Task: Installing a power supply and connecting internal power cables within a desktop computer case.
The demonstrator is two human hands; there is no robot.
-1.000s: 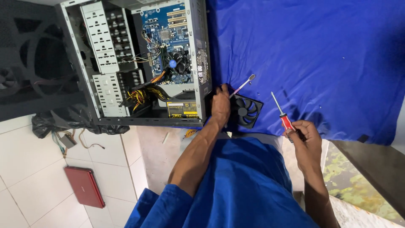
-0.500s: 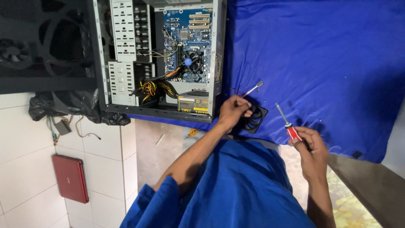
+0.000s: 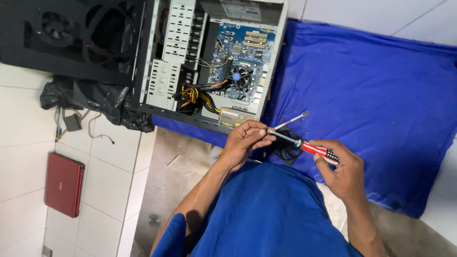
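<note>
A red-handled screwdriver (image 3: 304, 145) is gripped in the right hand (image 3: 340, 169), the fingers closed around its striped red handle, with the metal shaft pointing left toward the left hand (image 3: 245, 140). The shaft's tip is met by the left hand's fingertips (image 3: 264, 134), which are pinched together at it — whether something small is held there cannot be told. The two hands are close to each other, joined only by the screwdriver, and both are raised just above a small black fan (image 3: 288, 148) that lies on the blue cloth (image 3: 381, 95). The fan is partly hidden behind the screwdriver and the left hand's fingers. A second, thin metal tool (image 3: 293, 120) with a pale tip lies on the cloth just beyond the fan, angled up to the right.

Just past the left hand, an open computer case (image 3: 171, 71) lies on its side at the cloth's left edge. Inside it a blue motherboard (image 3: 240, 62) is seen, with a round cooler fan near its middle — and a bundle of yellow and black cables (image 3: 197, 97) beside it. A black side panel (image 3: 71, 38) with round vents is set to the left of the case, and a black plastic bag (image 3: 95, 100) is crumpled below it. A red laptop (image 3: 63, 183) lies shut on the white tiled floor (image 3: 24, 123), well apart from the hands.
</note>
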